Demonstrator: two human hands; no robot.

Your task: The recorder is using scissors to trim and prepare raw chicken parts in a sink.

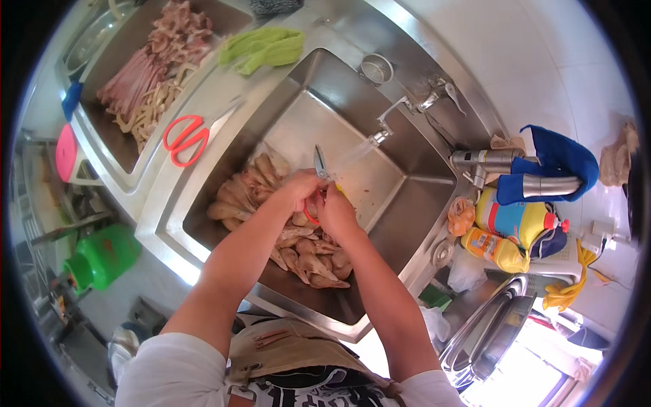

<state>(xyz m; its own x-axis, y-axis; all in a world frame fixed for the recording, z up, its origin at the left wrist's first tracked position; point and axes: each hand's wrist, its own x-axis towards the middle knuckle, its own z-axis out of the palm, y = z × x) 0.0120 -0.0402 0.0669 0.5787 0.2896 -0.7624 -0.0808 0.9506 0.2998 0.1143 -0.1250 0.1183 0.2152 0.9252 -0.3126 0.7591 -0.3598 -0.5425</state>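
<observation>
Both my hands meet over a stainless-steel sink (407, 208). Kitchen scissors (319, 162) with red and yellow handles are gripped between them, blades upward. My left hand (304, 187) is closed around the part near the pivot. On the handle side, my right hand (336, 211) is closed too, and the fingers hide much of the grip. Anything small between the fingers cannot be made out. Raw, skin-on poultry pieces (313, 259), some shaped like wings, lie heaped below and left of my hands. Water runs from the faucet (379, 137) towards the scissors.
Red-handled scissors (187, 140) and a green cloth (262, 48) lie on the ledge between sinks. The left sink holds pink raw meat (137, 84) and pale tube-like pieces (152, 109). Yellow bottles (513, 213), a blue cloth (585, 163) and metal trays (488, 325) stand right.
</observation>
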